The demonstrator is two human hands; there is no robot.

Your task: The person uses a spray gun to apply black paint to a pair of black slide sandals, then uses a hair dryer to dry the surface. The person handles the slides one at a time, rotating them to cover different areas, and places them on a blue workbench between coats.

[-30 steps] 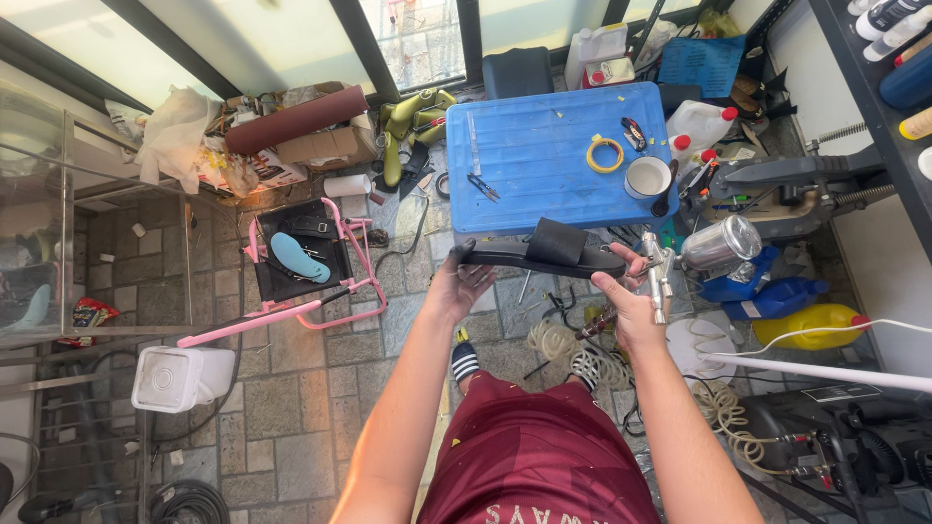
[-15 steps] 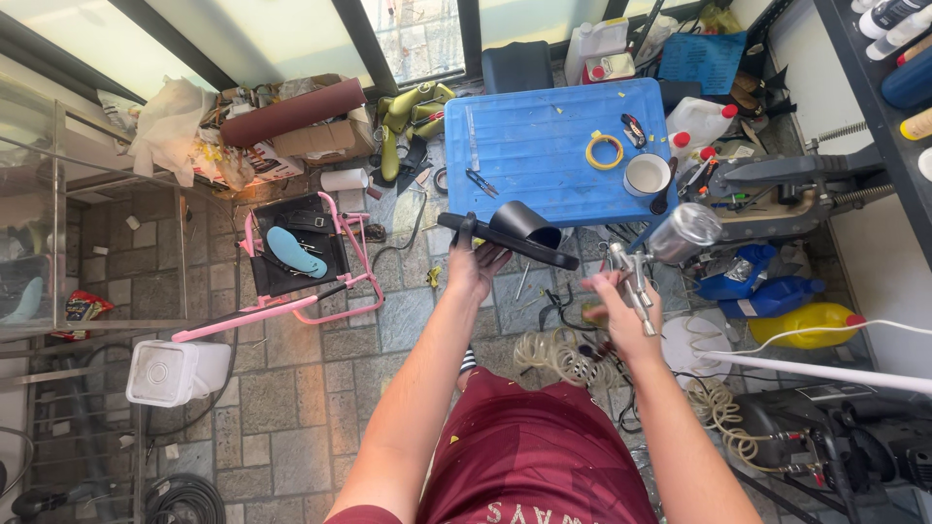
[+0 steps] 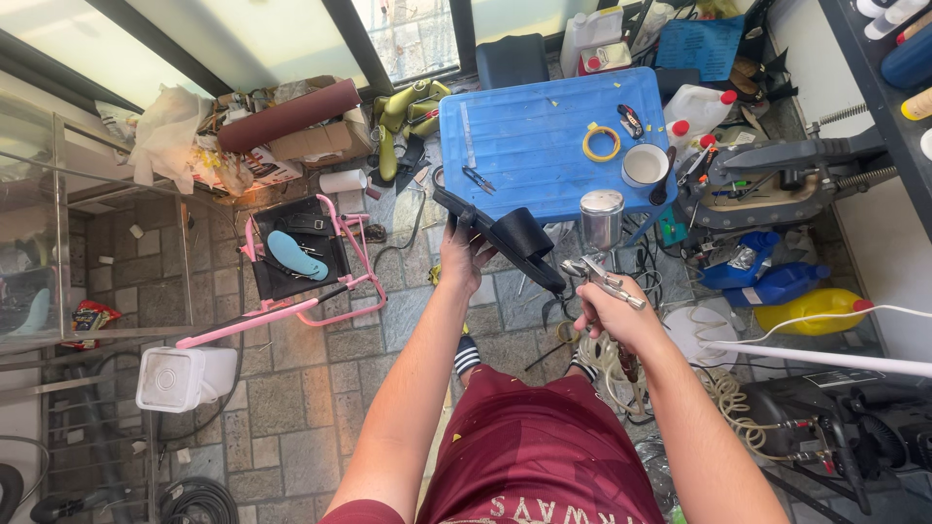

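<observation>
Stone paving is seen below, cluttered around a blue table. A black shoe sole piece is gripped by the left hand, fingers closed round its edge; since the earlier frame it has been tilted more steeply. A metal spray gun is clasped by the right hand; its trigger finger is hidden.

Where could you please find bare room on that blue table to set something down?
The blue table is bare through its middle, between the small pliers at its left and the yellow tape ring. Its right side is crowded by the white cup. The left hand holds a black part; the right hand holds a spray gun.
</observation>
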